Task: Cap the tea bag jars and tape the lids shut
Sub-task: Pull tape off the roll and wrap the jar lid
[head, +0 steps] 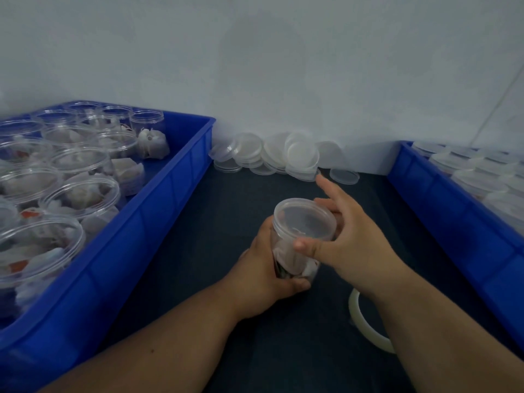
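A clear plastic jar (286, 260) with tea bags inside stands tilted in the middle of the dark table. A clear lid (304, 218) sits on its mouth. My left hand (262, 275) grips the jar's body from the left, thumb across its lower front. My right hand (348, 242) holds the lid's rim, thumb on the near edge and curled fingers on the far edge, index finger pointing up. A roll of clear tape (365, 324) lies on the table, partly hidden under my right forearm.
A blue bin (158, 211) on the left holds several open jars (82, 197) of tea bags. A blue bin (442, 217) on the right holds several capped jars (479, 177). A pile of loose clear lids (283, 154) leans against the white wall.
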Demonstrator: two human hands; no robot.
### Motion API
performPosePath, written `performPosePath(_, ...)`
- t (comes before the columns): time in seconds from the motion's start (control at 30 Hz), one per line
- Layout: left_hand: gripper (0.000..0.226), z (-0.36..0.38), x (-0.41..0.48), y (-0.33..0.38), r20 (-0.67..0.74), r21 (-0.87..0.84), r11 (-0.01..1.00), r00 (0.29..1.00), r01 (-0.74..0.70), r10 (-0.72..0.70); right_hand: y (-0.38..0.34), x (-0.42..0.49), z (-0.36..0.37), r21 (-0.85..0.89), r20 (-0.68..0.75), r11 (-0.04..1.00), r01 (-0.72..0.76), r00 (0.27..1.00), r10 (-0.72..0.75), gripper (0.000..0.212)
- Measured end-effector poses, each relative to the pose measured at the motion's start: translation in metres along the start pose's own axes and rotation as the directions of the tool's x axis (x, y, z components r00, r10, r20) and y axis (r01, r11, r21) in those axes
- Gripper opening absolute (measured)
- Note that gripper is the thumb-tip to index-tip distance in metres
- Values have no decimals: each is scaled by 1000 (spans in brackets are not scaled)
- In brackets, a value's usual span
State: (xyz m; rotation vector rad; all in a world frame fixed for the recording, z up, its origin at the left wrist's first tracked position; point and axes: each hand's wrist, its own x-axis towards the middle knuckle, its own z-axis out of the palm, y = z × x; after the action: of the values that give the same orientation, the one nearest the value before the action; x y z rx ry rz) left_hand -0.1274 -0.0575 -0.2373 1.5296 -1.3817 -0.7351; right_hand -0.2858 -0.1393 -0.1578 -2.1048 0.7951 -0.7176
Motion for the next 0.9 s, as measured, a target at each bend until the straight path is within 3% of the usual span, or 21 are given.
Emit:
performPosePath(0.13, 111, 0, 0, 0, 0, -3, 1000, 1000, -22, 22, -3, 4, 14, -63, -73, 998, -23, 997, 19, 94)
performPosePath(0.27, 110, 0, 0, -1, -1, 11, 999, 999, -35, 35, 4, 5, 9, -25, 68, 1000, 15, 998, -13, 118)
performPosePath(0.4, 116, 1, 1, -2, 6, 18, 1000, 1000, -11, 11, 12, -4, -5, 116, 227, 993, 16, 973, -42, 101)
performPosePath(0.67, 109, 0, 0, 1, -9, 20, 1000, 1000, -13, 13, 5, 6, 3, 42, 3, 999, 24, 1000, -24, 95)
performPosePath(0.9, 106, -3, 3, 0, 46, 15, 1000, 999, -22, 21, 3, 11, 8, -14, 64, 999, 50, 997, -49, 100)
